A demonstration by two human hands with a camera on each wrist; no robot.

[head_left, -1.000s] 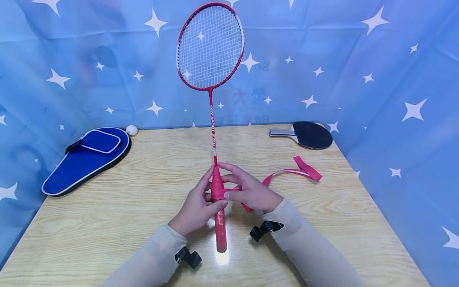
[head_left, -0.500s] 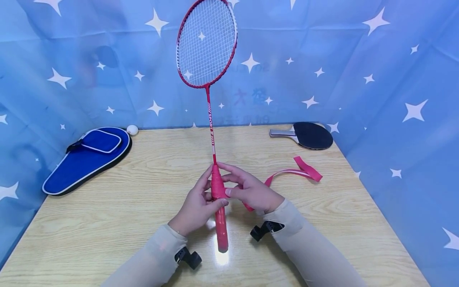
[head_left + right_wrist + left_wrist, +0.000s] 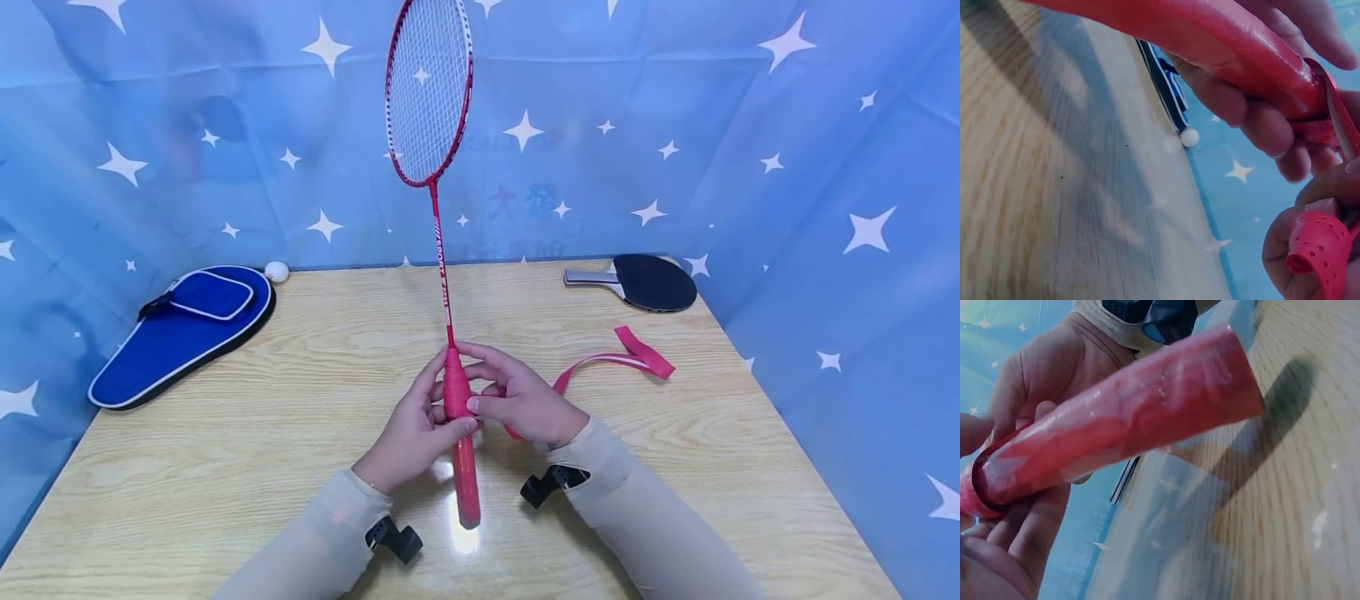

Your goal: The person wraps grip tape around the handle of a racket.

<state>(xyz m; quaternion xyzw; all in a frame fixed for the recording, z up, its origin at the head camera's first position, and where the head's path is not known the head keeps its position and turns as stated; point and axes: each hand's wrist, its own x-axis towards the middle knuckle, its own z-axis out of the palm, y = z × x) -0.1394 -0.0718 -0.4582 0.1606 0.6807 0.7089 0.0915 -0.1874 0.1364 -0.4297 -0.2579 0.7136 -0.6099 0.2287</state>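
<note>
A red badminton racket [image 3: 437, 225] stands head up and away from me, its handle [image 3: 466, 475] wrapped partway in perforated red grip tape [image 3: 456, 387]. My left hand [image 3: 412, 429] holds the handle from the left, fingers behind it and thumb in front. On the other side my right hand [image 3: 528, 400] pinches the tape close to the handle. In the right wrist view a curled length of the tape [image 3: 1319, 244] hangs from that hand. The tape's loose tail [image 3: 630, 358] trails over the table to the right. The left wrist view shows the handle's butt [image 3: 1235, 381] above the tabletop.
A blue paddle case [image 3: 187, 333] with white piping lies at the back left of the wooden table [image 3: 262, 467], beside a white ball [image 3: 276, 272]. At the back right lies a black table tennis paddle [image 3: 652, 283]. A blue starry curtain [image 3: 225, 175] hangs behind.
The racket has turned about its long axis, so its head looks narrower, with its top now beyond the upper frame edge. Both hands stay nearly in place at the handle.
</note>
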